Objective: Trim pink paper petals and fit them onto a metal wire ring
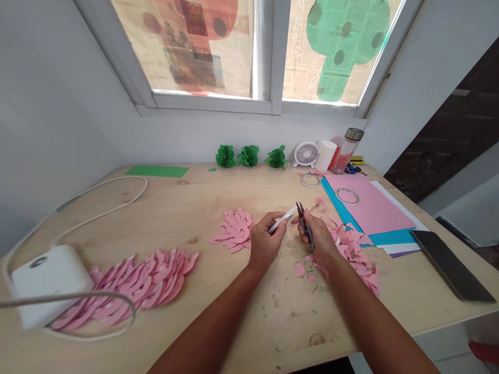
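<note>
Between the thumb and fingers of my left hand point(268, 236) is a slim white strip point(284, 219), its far end pointing toward the other hand. I cannot tell whether it is folded paper or a stick. My right hand point(317, 236) is closed around small dark scissors point(306, 223), tips up, close to the strip's end. Beside my left hand lies a small pile of curved pink paper pieces point(234, 228). Pink paper scraps point(354, 246) are heaped beside and partly behind my right hand and forearm.
A larger pile of pink pieces point(156, 280) lies left, beside a white box point(50, 283) with a cable. Green paper balls point(248, 156), a small fan point(306, 154) and a glass bottle point(346, 150) stand along the wall. Coloured sheets point(370, 202) and a dark phone point(452, 265) lie right.
</note>
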Action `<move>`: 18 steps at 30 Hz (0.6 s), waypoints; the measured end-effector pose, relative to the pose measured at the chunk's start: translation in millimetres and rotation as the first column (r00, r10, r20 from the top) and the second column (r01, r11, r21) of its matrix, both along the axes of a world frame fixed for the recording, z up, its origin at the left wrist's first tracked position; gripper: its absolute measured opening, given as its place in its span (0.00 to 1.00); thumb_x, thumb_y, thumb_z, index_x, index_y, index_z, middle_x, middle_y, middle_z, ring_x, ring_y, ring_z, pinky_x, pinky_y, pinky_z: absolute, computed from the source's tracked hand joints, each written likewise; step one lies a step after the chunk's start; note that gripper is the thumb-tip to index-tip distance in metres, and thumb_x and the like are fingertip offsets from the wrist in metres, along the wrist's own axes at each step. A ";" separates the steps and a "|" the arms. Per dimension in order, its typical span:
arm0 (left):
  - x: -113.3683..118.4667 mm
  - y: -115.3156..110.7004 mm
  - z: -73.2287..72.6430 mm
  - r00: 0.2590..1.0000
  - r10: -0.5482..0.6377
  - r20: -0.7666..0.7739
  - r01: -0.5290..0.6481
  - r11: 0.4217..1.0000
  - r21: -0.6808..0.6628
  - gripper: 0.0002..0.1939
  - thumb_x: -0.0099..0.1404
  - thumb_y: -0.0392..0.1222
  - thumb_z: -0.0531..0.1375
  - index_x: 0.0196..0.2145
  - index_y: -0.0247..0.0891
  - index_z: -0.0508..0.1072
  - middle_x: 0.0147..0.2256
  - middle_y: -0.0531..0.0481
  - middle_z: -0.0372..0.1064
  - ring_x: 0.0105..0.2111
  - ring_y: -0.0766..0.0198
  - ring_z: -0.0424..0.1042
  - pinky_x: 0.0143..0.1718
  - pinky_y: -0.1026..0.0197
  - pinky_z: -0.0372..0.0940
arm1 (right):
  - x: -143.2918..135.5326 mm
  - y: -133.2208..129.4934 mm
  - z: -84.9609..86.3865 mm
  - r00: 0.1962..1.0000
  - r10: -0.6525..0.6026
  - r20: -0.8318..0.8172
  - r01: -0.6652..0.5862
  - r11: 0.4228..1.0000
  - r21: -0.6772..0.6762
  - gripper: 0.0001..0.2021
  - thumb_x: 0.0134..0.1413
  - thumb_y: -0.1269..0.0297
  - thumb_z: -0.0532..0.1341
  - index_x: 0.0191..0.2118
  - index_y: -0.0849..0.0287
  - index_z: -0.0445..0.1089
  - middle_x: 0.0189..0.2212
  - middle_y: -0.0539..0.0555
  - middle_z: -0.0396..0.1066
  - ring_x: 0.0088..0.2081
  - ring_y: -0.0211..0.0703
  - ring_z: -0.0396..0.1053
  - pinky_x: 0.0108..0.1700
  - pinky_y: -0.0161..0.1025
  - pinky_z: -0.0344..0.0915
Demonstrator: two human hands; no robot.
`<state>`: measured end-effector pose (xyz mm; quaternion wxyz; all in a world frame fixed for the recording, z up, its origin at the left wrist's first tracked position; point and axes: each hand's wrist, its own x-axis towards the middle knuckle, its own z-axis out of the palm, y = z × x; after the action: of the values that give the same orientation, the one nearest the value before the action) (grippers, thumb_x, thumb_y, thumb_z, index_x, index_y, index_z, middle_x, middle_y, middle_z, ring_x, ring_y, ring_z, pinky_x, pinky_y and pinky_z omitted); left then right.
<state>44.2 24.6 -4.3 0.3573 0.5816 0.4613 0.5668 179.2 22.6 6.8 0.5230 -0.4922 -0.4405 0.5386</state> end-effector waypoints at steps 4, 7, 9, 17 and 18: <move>-0.1 -0.2 -0.9 1.000 -0.023 -0.021 0.024 1.000 0.014 0.10 0.58 0.44 0.57 0.34 0.36 0.73 0.22 0.55 0.65 0.20 0.72 0.57 0.21 0.68 0.52 | -0.8 -0.3 -0.6 1.000 0.003 0.010 -0.003 1.000 0.002 0.22 0.50 0.44 0.54 0.30 0.62 0.69 0.17 0.45 0.58 0.14 0.28 0.50 0.15 0.29 0.42; 0.1 0.1 -0.5 0.999 -0.024 -0.029 0.024 1.000 0.011 0.10 0.57 0.43 0.57 0.34 0.36 0.73 0.21 0.56 0.65 0.19 0.72 0.56 0.20 0.68 0.51 | -1.0 -0.3 -1.7 1.000 0.008 0.022 -0.008 1.000 0.004 0.23 0.51 0.44 0.53 0.30 0.62 0.69 0.17 0.46 0.58 0.14 0.28 0.50 0.15 0.29 0.42; 0.4 0.1 0.1 0.999 -0.024 -0.026 0.024 1.000 0.006 0.10 0.57 0.43 0.57 0.34 0.36 0.73 0.21 0.55 0.66 0.19 0.72 0.56 0.20 0.68 0.51 | -1.1 -0.1 -2.2 0.999 0.016 0.028 -0.016 1.000 0.008 0.23 0.50 0.43 0.53 0.30 0.61 0.69 0.16 0.46 0.58 0.15 0.29 0.50 0.16 0.30 0.43; 1.2 -0.9 1.9 0.997 -0.079 -0.010 0.079 0.997 -0.011 0.10 0.57 0.43 0.57 0.35 0.36 0.72 0.27 0.51 0.73 0.20 0.71 0.61 0.20 0.68 0.54 | -1.3 0.0 -2.5 0.999 0.022 0.048 -0.023 1.000 0.022 0.23 0.50 0.43 0.53 0.29 0.61 0.68 0.17 0.45 0.58 0.15 0.29 0.50 0.16 0.30 0.43; 1.1 -0.8 1.8 0.997 -0.080 -0.013 0.079 0.997 -0.012 0.10 0.57 0.43 0.57 0.34 0.36 0.72 0.27 0.51 0.73 0.20 0.71 0.61 0.20 0.68 0.54 | -1.4 0.0 -2.4 0.998 0.022 0.054 -0.023 1.000 0.020 0.23 0.50 0.43 0.53 0.29 0.61 0.67 0.17 0.45 0.58 0.15 0.29 0.50 0.16 0.30 0.43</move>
<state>45.4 23.8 -2.5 0.3798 0.6012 0.4433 0.5458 177.8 22.5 4.3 0.5100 -0.4960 -0.4654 0.5266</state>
